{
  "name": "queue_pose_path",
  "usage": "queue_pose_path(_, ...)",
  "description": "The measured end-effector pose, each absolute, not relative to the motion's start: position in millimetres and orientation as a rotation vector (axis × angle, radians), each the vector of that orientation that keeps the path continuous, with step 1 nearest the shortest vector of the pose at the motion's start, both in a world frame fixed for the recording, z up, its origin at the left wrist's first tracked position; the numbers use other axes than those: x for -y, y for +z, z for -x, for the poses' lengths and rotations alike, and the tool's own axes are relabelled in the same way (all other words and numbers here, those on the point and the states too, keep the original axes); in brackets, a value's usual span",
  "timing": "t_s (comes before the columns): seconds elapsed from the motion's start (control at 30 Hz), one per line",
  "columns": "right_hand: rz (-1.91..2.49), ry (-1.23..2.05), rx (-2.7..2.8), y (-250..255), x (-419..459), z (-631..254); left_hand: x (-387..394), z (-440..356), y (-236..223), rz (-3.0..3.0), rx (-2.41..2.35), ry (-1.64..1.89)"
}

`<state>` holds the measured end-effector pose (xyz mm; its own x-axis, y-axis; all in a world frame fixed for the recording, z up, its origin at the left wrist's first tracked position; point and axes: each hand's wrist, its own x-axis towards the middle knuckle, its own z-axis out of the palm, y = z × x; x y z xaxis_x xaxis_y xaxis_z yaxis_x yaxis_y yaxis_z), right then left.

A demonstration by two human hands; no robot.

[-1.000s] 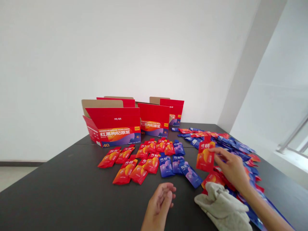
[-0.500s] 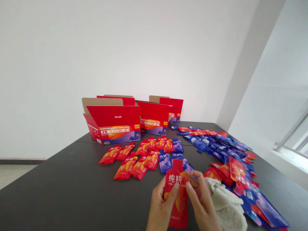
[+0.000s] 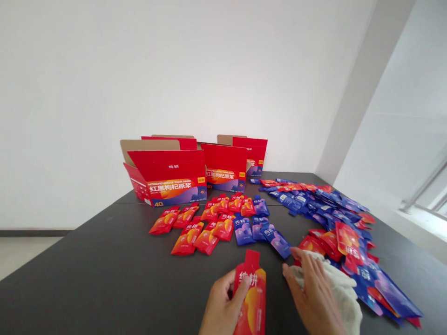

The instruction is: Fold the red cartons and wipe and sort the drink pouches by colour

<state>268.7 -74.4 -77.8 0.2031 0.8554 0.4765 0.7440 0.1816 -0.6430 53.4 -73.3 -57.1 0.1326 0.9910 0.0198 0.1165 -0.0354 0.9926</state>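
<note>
Low in the middle, my left hand [image 3: 220,307] grips a red drink pouch [image 3: 256,300] with its thumb across the printed front. The pouch stands nearly upright with its narrow neck at the top. My right hand [image 3: 314,291] is open over the left part of a crumpled pale grey cloth [image 3: 345,291], thumb apart from the fingers. Whether it presses on the cloth I cannot tell. Just beyond my hands lies a blue pouch [image 3: 277,240], tilted, beside other blue pouches. Several red pouches [image 3: 187,238] lie in loose rows to their left.
Open red cartons [image 3: 174,179] stand along the back of the dark table [image 3: 115,274], near the white wall. A long heap of blue and red pouches [image 3: 323,209] runs down the right side, with red pouches [image 3: 349,242] close to the cloth.
My right hand has let go of the red pouch and moved right to the cloth. My left hand keeps the pouch, now slightly lower and further left.
</note>
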Motion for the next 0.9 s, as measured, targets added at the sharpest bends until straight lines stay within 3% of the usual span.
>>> queue_pose_path(0.1,1.861,-0.324,1.606,-114.7,82.8,-317.1,72.6,-47.8,-71.8,-1.463,-1.380,1.079)
queue_pose_path(0.2,1.980,-0.430,1.610,-129.9,89.2,-344.1,70.5,-49.1,-80.7,-1.549,-1.456,1.012)
queue_pose_path(0.33,2.062,-0.348,1.595,-107.8,87.6,-350.0,70.2,-55.1,-80.2,-1.669,-1.482,0.911)
queue_pose_path(0.53,1.807,0.104,1.488,-62.2,99.9,-307.7,75.0,-61.3,-73.2,-1.768,-1.655,0.773)
queue_pose_path(0.73,1.670,0.044,1.916,-93.5,116.0,-208.2,79.3,-54.4,-66.6,-1.913,-1.595,0.605)
queue_pose_path(0.9,1.833,0.053,1.904,-88.8,98.4,-194.8,76.5,-49.5,-66.1,-1.978,-1.532,0.588)
